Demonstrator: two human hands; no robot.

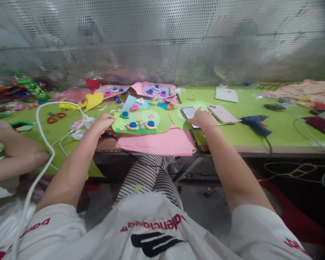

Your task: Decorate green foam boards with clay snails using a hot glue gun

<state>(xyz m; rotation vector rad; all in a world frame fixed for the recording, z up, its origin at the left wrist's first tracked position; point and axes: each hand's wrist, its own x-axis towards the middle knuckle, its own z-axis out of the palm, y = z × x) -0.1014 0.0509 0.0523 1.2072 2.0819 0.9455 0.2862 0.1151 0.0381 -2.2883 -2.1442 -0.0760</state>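
Note:
My left hand (106,122) is closed on the left edge of a green craft sheet (162,119) decorated with blue-shelled snails, a yellow flower and pink bits. The sheet lies over pink paper sheets (157,143) at the table's front edge. My right hand (203,118), a thin bracelet on its wrist, rests over a dark-edged phone (189,111) with a light screen; its fingers are spread and partly hide the phone. Beneath that phone is another green sheet (176,117) with a pale oval. Just right of my hand lies a pink phone (222,114).
A blue glue gun (256,124) lies to the right, and red-handled scissors (56,117) to the left. White cables (40,133) cross the left side. Decorated pink sheets (153,89) and scraps lie behind. Another person's arm (18,151) is at far left. A perforated metal panel (162,43) stands behind.

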